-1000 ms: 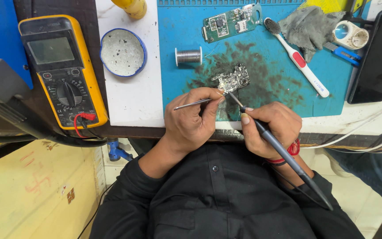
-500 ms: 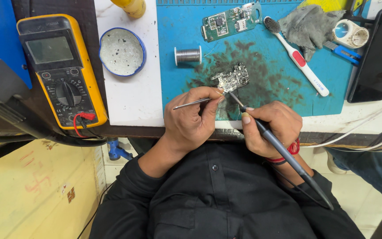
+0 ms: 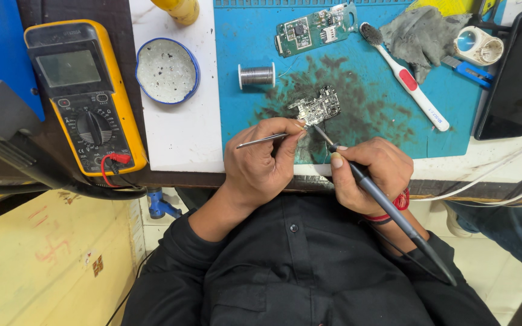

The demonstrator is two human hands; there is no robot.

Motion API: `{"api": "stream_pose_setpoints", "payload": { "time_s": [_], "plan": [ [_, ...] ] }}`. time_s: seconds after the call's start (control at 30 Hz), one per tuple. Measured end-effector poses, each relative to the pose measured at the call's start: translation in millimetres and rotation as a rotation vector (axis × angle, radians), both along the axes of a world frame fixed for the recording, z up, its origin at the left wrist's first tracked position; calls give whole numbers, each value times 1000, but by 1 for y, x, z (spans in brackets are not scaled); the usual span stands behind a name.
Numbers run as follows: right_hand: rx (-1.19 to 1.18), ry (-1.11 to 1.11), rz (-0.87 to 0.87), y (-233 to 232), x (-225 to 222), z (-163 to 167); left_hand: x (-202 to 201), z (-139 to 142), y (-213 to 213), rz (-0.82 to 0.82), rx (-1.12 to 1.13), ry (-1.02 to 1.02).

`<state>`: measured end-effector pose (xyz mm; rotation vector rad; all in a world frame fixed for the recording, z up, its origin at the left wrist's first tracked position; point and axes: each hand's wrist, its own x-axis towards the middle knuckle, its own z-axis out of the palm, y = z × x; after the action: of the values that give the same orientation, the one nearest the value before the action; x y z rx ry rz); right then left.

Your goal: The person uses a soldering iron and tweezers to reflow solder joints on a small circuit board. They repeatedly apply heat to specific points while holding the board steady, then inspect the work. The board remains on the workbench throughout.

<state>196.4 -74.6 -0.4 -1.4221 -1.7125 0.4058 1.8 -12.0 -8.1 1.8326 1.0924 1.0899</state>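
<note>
A small silvery circuit board (image 3: 317, 107) lies on the stained blue work mat (image 3: 243, 42). My left hand (image 3: 262, 163) pinches metal tweezers (image 3: 260, 140), their tips by the board's near edge. My right hand (image 3: 371, 172) grips a dark soldering iron (image 3: 388, 205) like a pen; its tip touches the board's near corner. The iron's handle runs back over my right wrist, which wears a red thread.
A yellow multimeter (image 3: 83, 96) with a red lead lies at the left. A round blue-rimmed tin (image 3: 167, 70), a solder spool (image 3: 256, 75), a green circuit board (image 3: 312, 29), a toothbrush (image 3: 406, 77), a grey cloth (image 3: 421, 33) and a black phone (image 3: 518, 75) surround the work.
Both hands stay at the board; only the view has shifted slightly.
</note>
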Motion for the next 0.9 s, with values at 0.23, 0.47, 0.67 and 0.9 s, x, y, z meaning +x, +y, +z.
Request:
{"api": "stream_pose_setpoints", "payload": {
  "time_s": [0.23, 0.47, 0.67, 0.9],
  "plan": [
    [-5, -6, -6, 0, 0, 0, 0, 1, 0, 1, 2, 9],
    [-16, -6, -5, -1, -1, 2, 0, 1, 0, -2, -3, 9],
    [-21, -17, -9, -1, -1, 3, -1, 1, -1, -2, -9, 0],
    [-13, -6, -3, 0, -1, 2, -1, 0, 0, -4, 2, -10]
  ]
}}
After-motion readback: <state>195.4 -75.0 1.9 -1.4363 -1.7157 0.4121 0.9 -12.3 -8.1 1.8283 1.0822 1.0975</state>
